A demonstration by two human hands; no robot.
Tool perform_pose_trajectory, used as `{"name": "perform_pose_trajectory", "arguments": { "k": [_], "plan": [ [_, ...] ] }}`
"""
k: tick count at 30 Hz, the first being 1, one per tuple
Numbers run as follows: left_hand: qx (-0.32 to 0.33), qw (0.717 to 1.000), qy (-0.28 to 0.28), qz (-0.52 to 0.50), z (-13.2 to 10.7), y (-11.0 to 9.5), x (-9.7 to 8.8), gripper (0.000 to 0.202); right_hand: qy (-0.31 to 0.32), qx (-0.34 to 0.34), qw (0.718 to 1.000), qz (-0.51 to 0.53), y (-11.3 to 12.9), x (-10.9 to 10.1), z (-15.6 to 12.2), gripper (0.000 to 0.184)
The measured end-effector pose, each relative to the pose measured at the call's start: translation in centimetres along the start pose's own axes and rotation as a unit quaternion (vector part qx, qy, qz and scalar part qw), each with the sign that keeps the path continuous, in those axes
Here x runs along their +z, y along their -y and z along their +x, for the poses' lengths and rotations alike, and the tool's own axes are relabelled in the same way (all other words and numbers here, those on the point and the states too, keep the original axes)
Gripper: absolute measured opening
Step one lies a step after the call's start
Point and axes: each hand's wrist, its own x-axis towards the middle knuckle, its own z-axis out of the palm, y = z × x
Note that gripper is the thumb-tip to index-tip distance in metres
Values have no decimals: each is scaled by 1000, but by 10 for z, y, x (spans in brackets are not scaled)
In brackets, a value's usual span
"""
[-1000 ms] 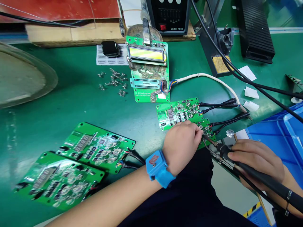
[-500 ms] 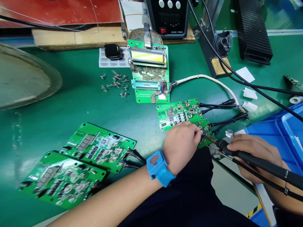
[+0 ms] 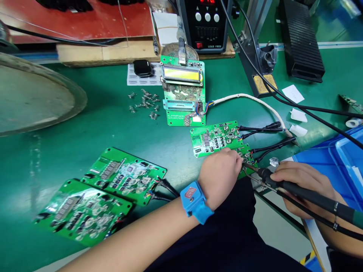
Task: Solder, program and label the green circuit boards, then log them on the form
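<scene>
My left hand (image 3: 219,175), with a blue wrist strap (image 3: 195,202), is closed and pinches something too small to make out on a green circuit board (image 3: 246,156) at the table's front edge. My right hand (image 3: 304,187) grips a black soldering iron (image 3: 300,192), whose tip touches that same board beside my left fingertips. A second green circuit board (image 3: 214,138) with black leads lies just behind it.
Two more green boards (image 3: 124,175) (image 3: 82,211) lie at the left front. A programmer board with an LCD (image 3: 183,88), loose springs (image 3: 144,102), a soldering station (image 3: 207,22), an iron stand (image 3: 262,77) and a blue bin (image 3: 340,162) surround the spot.
The view has shifted slightly down and right. Both hands stay at the near board, with the iron tip still on it.
</scene>
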Motion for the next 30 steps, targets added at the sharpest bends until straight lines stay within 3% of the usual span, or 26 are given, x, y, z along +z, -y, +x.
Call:
{"name": "perform_pose_trajectory", "arguments": {
  "k": [22, 30],
  "plan": [
    [9, 1000, -7, -12, -1, 2, 0, 27, 3, -13, 1000, 5, 0, -1, 1, 25],
    [8, 1000, 10, -16, 0, 3, -1, 24, -37, 10, 999, -35, -1, 6, -4, 24]
  ]
}}
